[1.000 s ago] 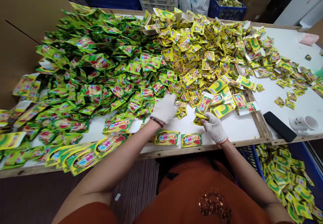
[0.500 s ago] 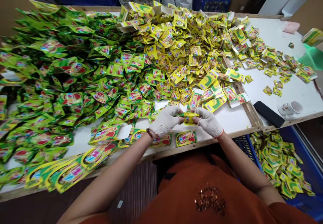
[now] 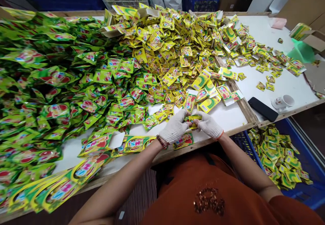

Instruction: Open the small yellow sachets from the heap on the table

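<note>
In white knitted gloves with bare fingertips, my left hand (image 3: 175, 127) and my right hand (image 3: 209, 126) meet over the front of the table. Between their fingers they pinch small yellow-green packets (image 3: 192, 118); how many is hidden. Below my hands, a flat printed carton (image 3: 183, 141) lies along the table edge. More flat cartons (image 3: 137, 144) continue to the left, partly behind my left wrist. Just beyond my fingers rest several printed boxes (image 3: 209, 104). Loose yellow packets (image 3: 164, 112) lie close to my left hand.
A big heap of green packets (image 3: 58, 76) covers the left side, beside a yellow packet heap (image 3: 175, 45). Fanned cartons (image 3: 58, 187) overhang the front left edge. A phone (image 3: 262, 109) and a cup (image 3: 283, 102) stand right. Below is a blue crate (image 3: 308, 176) holding yellow packets.
The camera view has turned, so the table things sit further left. My left hand has tilted upward around the packets. Both hands keep their pinch on them.
</note>
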Tool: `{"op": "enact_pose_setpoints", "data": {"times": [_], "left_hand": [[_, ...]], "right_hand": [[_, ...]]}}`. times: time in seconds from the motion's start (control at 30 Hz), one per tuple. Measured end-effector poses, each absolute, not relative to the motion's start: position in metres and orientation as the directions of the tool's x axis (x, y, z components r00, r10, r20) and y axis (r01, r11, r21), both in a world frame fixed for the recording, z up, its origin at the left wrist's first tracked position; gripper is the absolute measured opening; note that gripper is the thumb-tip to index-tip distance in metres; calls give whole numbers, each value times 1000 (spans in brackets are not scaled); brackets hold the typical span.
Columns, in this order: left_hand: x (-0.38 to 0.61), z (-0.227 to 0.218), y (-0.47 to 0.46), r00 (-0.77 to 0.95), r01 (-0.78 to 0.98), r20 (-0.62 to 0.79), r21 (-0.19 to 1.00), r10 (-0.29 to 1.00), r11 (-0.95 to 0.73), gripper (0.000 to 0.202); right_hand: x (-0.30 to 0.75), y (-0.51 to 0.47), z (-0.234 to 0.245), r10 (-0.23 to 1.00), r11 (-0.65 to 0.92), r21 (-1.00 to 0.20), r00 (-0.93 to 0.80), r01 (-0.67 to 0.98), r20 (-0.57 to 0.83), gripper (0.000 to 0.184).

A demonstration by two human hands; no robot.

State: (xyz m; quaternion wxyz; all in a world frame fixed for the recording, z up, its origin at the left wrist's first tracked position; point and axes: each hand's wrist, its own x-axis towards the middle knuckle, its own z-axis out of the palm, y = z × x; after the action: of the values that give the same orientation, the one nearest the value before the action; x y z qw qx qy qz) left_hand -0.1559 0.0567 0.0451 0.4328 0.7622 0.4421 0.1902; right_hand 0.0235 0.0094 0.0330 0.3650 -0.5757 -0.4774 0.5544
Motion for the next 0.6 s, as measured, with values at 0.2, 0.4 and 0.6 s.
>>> {"op": "enact_pose_setpoints", "data": {"times": [0.2,0.4,0.6], "left_hand": [[-119,54,93,342,790,-32,551,939,-269,40],[-98,52,118,345,914,-91,258,934,-312,48],[-142,42,78,533,779,-17,401,846,-482,53]], "right_hand": [[45,6,34,947,-309,-943,126,122,-294,52],[53,1,41,958,-209,-972,223,111,-181,57],[56,6,38,947,-181,-983,270,10,-171,62]]}}
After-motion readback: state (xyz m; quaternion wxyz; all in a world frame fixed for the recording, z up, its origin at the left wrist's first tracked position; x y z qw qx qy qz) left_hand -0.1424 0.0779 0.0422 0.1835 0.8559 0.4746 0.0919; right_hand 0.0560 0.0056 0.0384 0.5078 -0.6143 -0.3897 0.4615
